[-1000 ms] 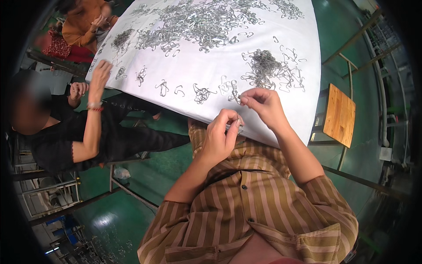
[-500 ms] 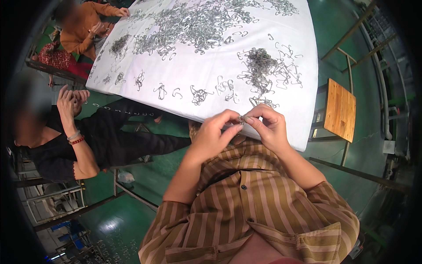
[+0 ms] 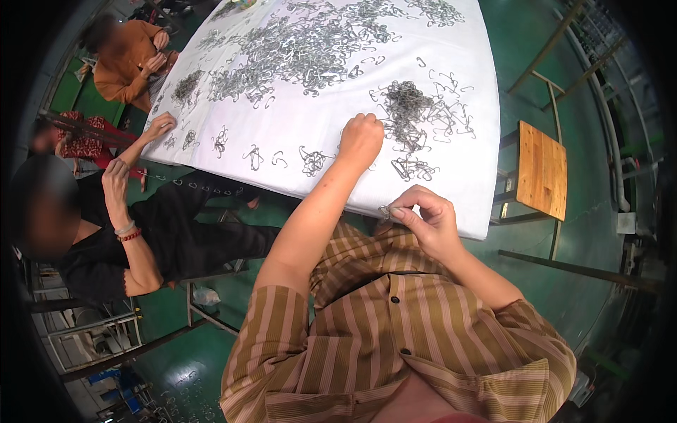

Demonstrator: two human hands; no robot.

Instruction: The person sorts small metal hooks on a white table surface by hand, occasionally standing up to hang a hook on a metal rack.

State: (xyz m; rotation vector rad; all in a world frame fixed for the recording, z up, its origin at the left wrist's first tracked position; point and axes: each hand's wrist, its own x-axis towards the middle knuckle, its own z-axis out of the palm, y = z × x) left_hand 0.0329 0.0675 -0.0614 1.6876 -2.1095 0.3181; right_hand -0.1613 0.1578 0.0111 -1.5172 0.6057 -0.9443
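Note:
My left hand (image 3: 362, 143) reaches over the white-covered table (image 3: 233, 106), its fingers curled down where a small group of bent wire hooks lies. The hand hides what its fingertips hold. By the table's front edge, my right hand (image 3: 429, 217) pinches a small metal wire hook (image 3: 385, 211) between thumb and fingers. Just left of my left hand is a little cluster of wire hooks (image 3: 312, 162). Beyond my right hand sits another small cluster (image 3: 415, 169), with a dense dark heap of hooks (image 3: 405, 106) further back.
A broad spread of loose hooks (image 3: 303, 49) covers the far part of the table. At left a co-worker in black (image 3: 148, 218) holds a hanging chain of hooks (image 3: 194, 186); a person in orange (image 3: 130, 63) sits beyond. A wooden stool (image 3: 541, 170) stands right of the table.
My left hand has left my right hand and moved forward onto the table. My right hand keeps its pinch near the edge. The co-worker's far hand has moved onto the table.

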